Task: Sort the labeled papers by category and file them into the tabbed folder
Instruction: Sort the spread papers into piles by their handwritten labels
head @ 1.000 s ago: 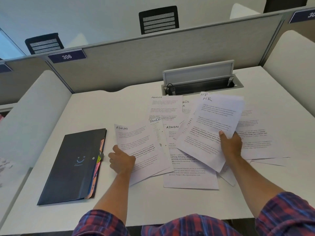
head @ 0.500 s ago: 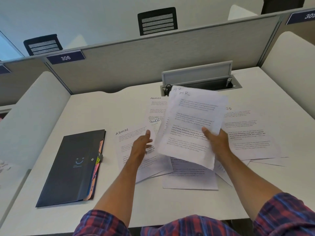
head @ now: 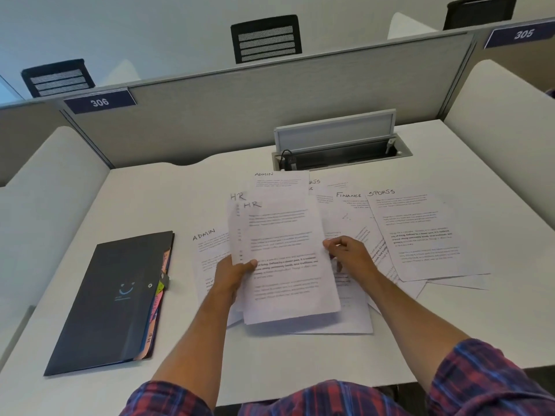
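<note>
Two white sheets labeled HR [head: 285, 256] are held together above the desk's middle. My left hand [head: 232, 273] grips their left edge, thumb on top. My right hand [head: 350, 255] pinches their right edge. Under and around them lie more labeled papers: an ADMIN sheet [head: 210, 247] at the left, another ADMIN sheet [head: 280, 180] behind, a FINANCE sheet [head: 353, 211] and a SPORTS sheet [head: 420, 232] at the right. The dark tabbed folder [head: 111, 298] lies closed at the left, coloured tabs showing along its right edge.
The white desk [head: 180, 199] is bounded by grey partitions behind and padded side panels left and right. An open cable hatch [head: 339, 151] with a raised lid sits at the back, just beyond the papers. Black chairs stand behind the partition.
My right hand brought the HR sheets leftward over the pile. My left hand left the ADMIN sheet and took hold of the HR sheets' left edge. FINANCE and SPORTS sheets are now uncovered.
</note>
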{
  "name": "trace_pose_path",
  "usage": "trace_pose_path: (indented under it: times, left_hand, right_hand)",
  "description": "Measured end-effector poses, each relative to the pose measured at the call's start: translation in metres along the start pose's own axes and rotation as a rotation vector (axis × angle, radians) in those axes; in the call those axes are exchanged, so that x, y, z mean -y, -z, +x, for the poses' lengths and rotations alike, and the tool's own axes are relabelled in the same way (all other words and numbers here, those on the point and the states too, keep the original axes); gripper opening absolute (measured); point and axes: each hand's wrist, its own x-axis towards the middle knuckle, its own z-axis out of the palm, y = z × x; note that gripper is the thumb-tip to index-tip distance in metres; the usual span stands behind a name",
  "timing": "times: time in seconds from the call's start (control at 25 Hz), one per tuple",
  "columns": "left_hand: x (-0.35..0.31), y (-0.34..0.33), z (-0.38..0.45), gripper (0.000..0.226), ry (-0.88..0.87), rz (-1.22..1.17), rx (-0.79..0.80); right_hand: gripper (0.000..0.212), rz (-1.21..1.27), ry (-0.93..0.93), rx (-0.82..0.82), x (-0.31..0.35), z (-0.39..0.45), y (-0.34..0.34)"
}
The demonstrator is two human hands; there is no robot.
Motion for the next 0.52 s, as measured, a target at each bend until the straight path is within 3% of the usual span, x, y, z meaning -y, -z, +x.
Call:
trace_pose_path:
  times: [0.12,0.2,0.28,0.4,0.52]
  left_hand:
    - [0.007,0.016,0.002,0.038,0.01,-0.028,-0.117]
    - [0.014,0.026,0.003,0.038,0.024,-0.006,-0.183]
    - [0.019,0.034,0.007,0.036,0.05,0.013,-0.24]
    - [0.025,0.041,0.012,0.035,0.074,0.069,-0.275]
    - [0.025,0.042,0.014,0.03,0.079,0.081,-0.275]
  right_hand:
    - [0.041,-0.477,-0.107,-0.309,-0.004,-0.004,0.007]
    - [0.057,-0.672,-0.197,-0.34,-0.008,-0.007,0.01]
    - [0.058,-0.691,-0.234,-0.289,-0.009,-0.007,0.008]
    - [0.041,-0.608,-0.21,-0.252,-0.01,-0.005,0.0]
    - [0.037,-0.579,-0.094,-0.206,-0.011,-0.003,-0.011]
